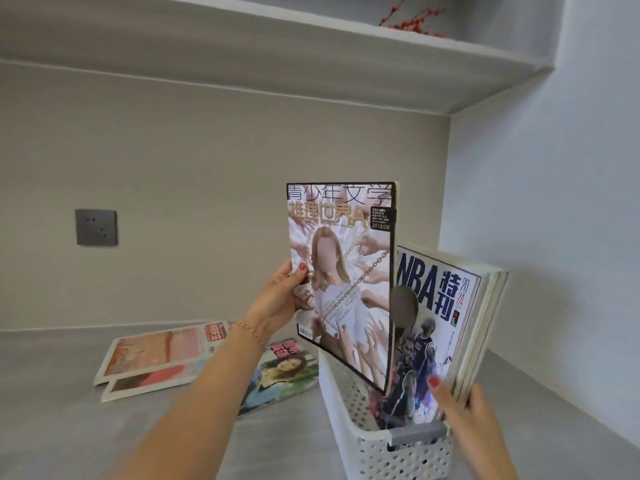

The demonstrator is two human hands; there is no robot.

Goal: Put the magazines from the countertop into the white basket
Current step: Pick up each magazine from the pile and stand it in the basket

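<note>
My left hand point(277, 299) grips the left edge of a magazine with a pale cover point(343, 282), held upright with its lower corner inside the white basket point(349, 424). My right hand point(464, 410) holds a stack of magazines with an NBA cover point(436, 327) in front, standing tilted to the right in the basket. On the countertop point(69, 427) to the left lie two pink-covered magazines point(156, 355) and a green-covered one point(284, 372), partly hidden by my left forearm.
A grey wall socket point(96, 227) sits on the back wall at the left. A shelf point(311, 57) runs overhead, with red berries point(412, 19) on it. The right wall stands close behind the basket.
</note>
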